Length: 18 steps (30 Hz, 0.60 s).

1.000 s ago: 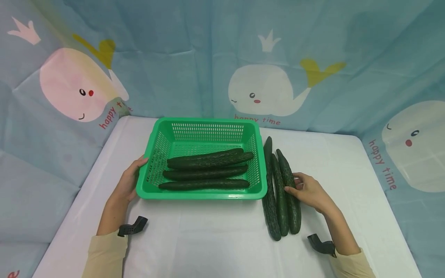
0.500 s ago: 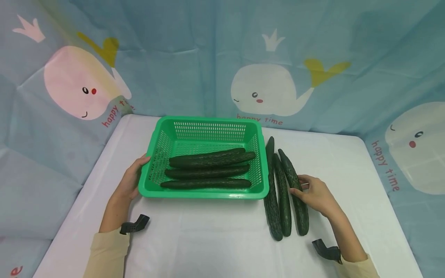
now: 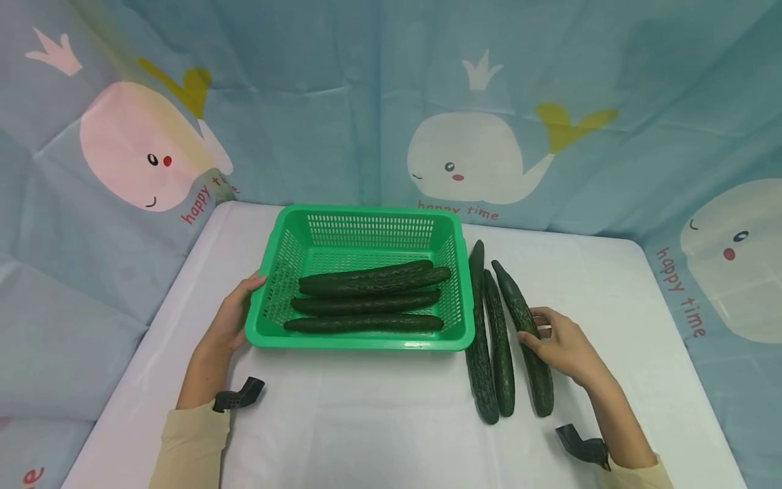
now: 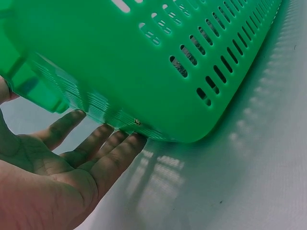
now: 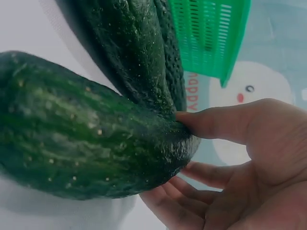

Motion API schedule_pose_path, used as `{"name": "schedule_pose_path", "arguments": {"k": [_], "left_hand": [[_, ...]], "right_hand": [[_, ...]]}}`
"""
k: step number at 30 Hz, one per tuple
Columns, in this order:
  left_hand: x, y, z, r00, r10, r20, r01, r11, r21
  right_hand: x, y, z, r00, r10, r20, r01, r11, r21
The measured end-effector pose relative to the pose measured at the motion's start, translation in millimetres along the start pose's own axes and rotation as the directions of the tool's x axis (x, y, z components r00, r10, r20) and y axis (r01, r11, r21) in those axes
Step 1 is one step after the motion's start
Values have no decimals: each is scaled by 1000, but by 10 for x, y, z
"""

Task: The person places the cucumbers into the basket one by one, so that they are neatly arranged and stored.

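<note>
My right hand (image 3: 562, 343) pinches a dark green cucumber (image 3: 523, 309) near its middle, thumb on one side and fingers on the other. In the right wrist view the thumb (image 5: 216, 125) presses the skin of this cucumber (image 5: 86, 139). Two more cucumbers, a longer one (image 3: 480, 346) and a shorter one (image 3: 500, 346), lie side by side to its left. A green plastic basket (image 3: 360, 343) holds several cucumbers lying crosswise. My left hand (image 3: 235, 312) holds the basket's left side, thumb at the rim and fingers (image 4: 117, 158) extended against the outer wall (image 4: 120, 72).
A white cloth (image 3: 379, 421) covers the table. Behind it and at both sides hangs a blue curtain (image 3: 342, 136) with printed whales. A black wrist camera (image 3: 238, 395) sits on the left wrist, another camera (image 3: 582, 445) on the right.
The right hand has shifted right with its cucumber, widening the gap to the other two and turning the near end outward. The left hand stays at the basket; the whole view shifts slightly.
</note>
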<state>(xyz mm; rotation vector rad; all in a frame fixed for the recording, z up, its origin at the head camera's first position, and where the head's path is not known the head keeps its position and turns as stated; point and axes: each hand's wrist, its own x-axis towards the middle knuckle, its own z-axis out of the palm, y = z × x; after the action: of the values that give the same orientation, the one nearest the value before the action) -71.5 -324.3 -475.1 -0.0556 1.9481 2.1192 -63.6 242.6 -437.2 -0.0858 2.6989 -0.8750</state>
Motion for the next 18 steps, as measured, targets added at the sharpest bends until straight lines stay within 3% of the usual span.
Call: {"name": "schedule_pose_path", "arguments": {"k": [7, 18], "left_hand": [[-11, 25, -34, 1000, 2, 22, -2, 1000, -19], [-18, 45, -20, 1000, -12, 19, 13, 999, -38]], "right_hand": [[-20, -12, -1, 999, -34, -11, 34, 998, -59], [-28, -106, -97, 985, -105, -140, 94, 992, -82]]}}
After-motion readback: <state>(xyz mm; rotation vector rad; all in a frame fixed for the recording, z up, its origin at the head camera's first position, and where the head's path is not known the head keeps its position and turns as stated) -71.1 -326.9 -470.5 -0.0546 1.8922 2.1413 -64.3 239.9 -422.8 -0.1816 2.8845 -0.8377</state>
